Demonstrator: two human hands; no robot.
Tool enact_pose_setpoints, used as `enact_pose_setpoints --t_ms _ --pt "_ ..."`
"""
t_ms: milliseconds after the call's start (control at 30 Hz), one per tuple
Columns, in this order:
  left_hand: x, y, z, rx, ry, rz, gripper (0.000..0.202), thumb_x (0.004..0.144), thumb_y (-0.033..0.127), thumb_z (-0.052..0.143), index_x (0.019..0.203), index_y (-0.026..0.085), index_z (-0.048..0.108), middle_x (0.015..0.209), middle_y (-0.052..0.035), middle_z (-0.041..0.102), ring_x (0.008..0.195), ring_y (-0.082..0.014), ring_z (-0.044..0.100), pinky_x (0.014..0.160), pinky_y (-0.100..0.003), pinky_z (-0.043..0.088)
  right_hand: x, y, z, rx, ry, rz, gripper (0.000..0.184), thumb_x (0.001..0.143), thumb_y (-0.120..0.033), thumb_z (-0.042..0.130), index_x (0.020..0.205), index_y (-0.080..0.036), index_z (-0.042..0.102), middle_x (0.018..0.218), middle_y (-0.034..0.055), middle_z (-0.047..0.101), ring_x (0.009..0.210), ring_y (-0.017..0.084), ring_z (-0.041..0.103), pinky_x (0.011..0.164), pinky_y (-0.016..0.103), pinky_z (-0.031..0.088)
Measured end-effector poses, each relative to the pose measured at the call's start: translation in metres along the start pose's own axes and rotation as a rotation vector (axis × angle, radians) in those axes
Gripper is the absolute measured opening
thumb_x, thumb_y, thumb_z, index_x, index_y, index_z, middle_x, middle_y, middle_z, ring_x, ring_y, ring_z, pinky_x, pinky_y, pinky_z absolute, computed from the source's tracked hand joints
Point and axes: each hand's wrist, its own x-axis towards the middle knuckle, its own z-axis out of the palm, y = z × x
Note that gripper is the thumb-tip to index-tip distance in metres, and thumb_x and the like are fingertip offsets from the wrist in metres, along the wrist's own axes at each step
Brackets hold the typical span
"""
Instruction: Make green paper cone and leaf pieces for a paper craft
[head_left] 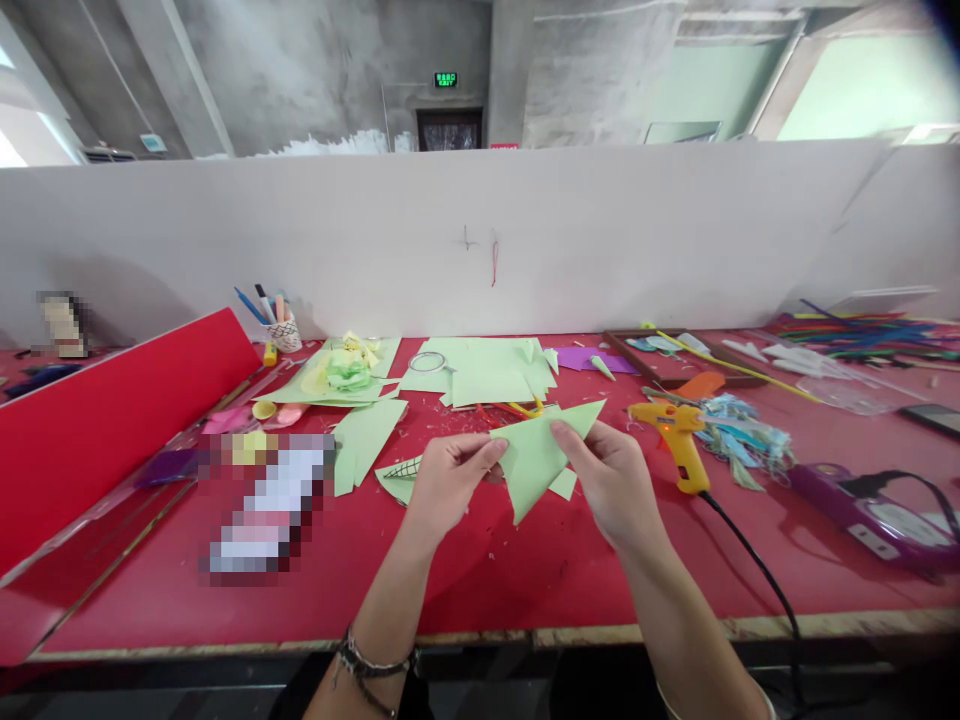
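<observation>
- I have the left grip pinched on the left corner of a green paper.
- My right grip pinches the same paper near its right corner, thumb on top.
- That puts the paper between both grips, above the red table, a third corner pointing down in my view.
- Beyond the grips I see a stack of green sheets.
- Right of the right grip, near it, lies a yellow glue gun.
- Left of the left grip I see a green strip.

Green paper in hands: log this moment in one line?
left hand: pinches green paper; right hand: pinches same paper; glue gun: on red table
</observation>
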Motion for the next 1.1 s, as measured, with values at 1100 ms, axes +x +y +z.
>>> enact_pose_setpoints --t_ms 1100 --pt "-0.001 0.001 -0.005 0.086 -0.031 0.05 0.034 0.075 0.041 0.05 0.055 0.014 0.054 0.051 0.001 0.048 0.053 -0.0112 0.047 0.053 -0.02 0.041 -0.002 -0.001 -0.011 -0.355 -0.147 -0.062 0.049 0.079 -0.053 0.041 0.043 -0.02 0.032 0.041 -0.0045 0.032 0.039 0.008 0.031 0.038 0.022 0.027"
